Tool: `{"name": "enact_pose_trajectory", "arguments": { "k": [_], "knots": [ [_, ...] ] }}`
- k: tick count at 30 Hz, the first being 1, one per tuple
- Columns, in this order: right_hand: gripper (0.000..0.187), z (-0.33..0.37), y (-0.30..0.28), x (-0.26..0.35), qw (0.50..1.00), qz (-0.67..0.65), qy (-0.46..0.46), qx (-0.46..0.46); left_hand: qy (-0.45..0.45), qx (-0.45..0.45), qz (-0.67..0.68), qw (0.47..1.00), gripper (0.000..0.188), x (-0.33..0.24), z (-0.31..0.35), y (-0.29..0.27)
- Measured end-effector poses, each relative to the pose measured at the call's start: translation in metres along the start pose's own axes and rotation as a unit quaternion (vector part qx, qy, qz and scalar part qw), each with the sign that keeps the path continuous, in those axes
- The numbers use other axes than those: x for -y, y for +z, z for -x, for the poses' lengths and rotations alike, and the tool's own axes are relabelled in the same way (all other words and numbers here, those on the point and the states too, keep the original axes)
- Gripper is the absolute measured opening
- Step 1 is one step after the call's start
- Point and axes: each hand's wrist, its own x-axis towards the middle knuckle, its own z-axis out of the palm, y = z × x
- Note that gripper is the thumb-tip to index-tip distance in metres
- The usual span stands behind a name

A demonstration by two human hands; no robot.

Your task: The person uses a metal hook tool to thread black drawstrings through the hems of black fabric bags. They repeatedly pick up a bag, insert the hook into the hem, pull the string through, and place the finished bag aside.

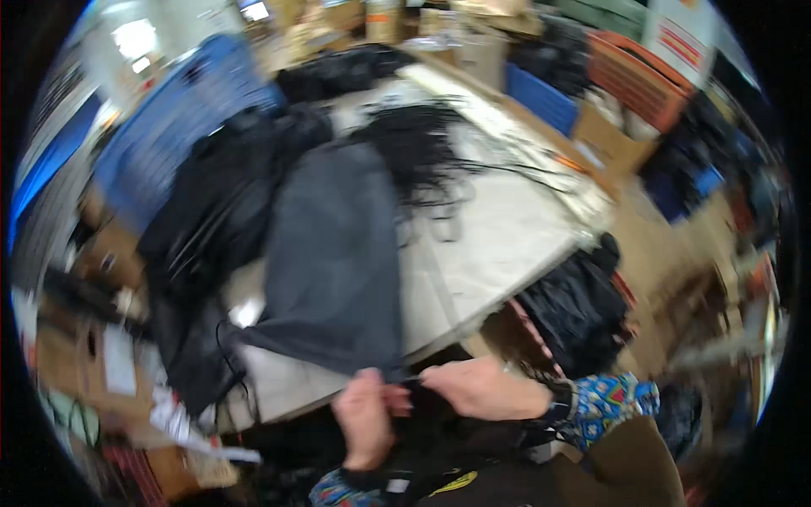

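Grey cloth bag lies spread on the pale tabletop, its narrower end pointing away and its near edge at the tabletop's front, where the near right corner reaches the hands. Left hand: grip pinched on the cloth at that corner. Right hand: just beside it on the right, fingertips drawn in toward a dark bit at the corner; blur hides what lies between them, so cannot tell whether this grip is closed on cord, on cloth or on nothing. A thin black cord loops beside the bag's near left corner; its attachment is unclear. Tangled black cords lie at the bag's far right, and heaped black cloth lies along its left, with a blue crate behind. Step in hand, as judged: close two-handed work on the bag's corner, probably at a cord opening. Next move, as judged, calls for the left grip to steady the cloth while the right fingertips work the dark bit, without bunching the edge.
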Motion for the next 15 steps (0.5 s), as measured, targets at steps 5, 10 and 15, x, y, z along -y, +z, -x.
{"name": "enact_pose_trajectory", "arguments": {
  "k": [5, 10, 15],
  "knots": [
    [0.013, -0.007, 0.01, 0.008, 0.997, -0.03, 0.062, 0.031, 0.024, 0.11, -0.021, 0.993, 0.032, 0.011, -0.001, -0.014],
    [0.008, -0.01, 0.013, 0.01, 0.997, 0.021, 0.059, 0.039, 0.062, 0.043, 0.17, 0.982, 0.021, 0.005, -0.019, -0.015],
    [0.006, -0.038, 0.002, 0.013, 0.987, 0.143, -0.02, 0.075, 0.194, 0.021, 0.047, 0.98, 0.024, 0.012, -0.024, 0.006]
  ]
}}
